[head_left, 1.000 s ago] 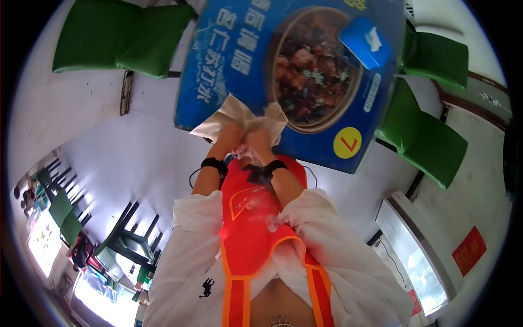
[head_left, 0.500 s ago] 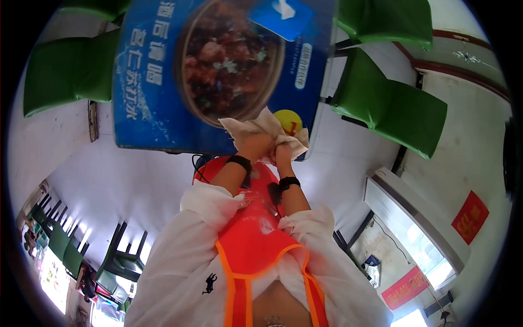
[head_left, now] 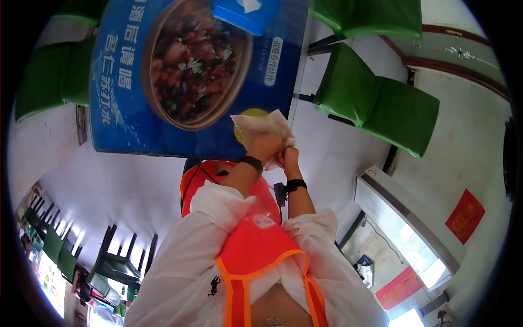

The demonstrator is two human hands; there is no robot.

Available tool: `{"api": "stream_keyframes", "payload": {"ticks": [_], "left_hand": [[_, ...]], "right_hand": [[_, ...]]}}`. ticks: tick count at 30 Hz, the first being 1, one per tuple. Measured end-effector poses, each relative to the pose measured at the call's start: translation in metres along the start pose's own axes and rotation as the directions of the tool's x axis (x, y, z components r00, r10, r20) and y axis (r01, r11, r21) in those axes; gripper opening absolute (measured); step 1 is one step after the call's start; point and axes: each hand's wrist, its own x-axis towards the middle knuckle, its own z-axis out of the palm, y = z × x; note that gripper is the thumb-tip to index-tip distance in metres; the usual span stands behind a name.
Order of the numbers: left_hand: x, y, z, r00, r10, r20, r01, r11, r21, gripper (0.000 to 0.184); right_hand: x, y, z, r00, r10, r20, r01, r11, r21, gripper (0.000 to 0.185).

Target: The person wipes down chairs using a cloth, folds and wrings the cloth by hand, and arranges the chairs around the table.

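A pale beige cloth (head_left: 267,126) is bunched over the near right corner of a table with a blue printed top (head_left: 120,143). My left hand (head_left: 265,146) is closed on the cloth from above. Close beside it, my right hand (head_left: 290,158) also grips the cloth, at its right edge. Part of a yellow round mark (head_left: 239,133) on the table shows from under the cloth. My fingers are partly hidden by the folds. A large picture of a food bowl (head_left: 196,65) covers the middle of the tabletop.
A blue box-like thing with a white shape (head_left: 259,24) is at the table's far side. Green chairs (head_left: 376,101) stand right of the table, and another green chair (head_left: 46,79) to the left. A white appliance (head_left: 406,223) stands by the right wall.
The table has shifted left in view. My hands and the cloth now lie nearer its right corner, and the cloth covers more of the yellow mark.
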Motion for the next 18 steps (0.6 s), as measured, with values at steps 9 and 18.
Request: {"api": "stream_keyframes", "payload": {"ticks": [9,18], "left_hand": [[-0.04,-0.008,-0.042,0.976,-0.025,0.215,0.055,0.99,-0.133,0.027],[-0.134,-0.141,-0.101,0.975,-0.073,-0.212,0.1,0.987,0.124,0.027]], "right_hand": [[-0.056,-0.012,0.046,0.85,-0.491,-0.19,0.437,0.86,-0.265,0.019],[-0.09,0.015,0.22,0.892,-0.354,0.28,0.394,0.913,-0.101,0.015]]}}
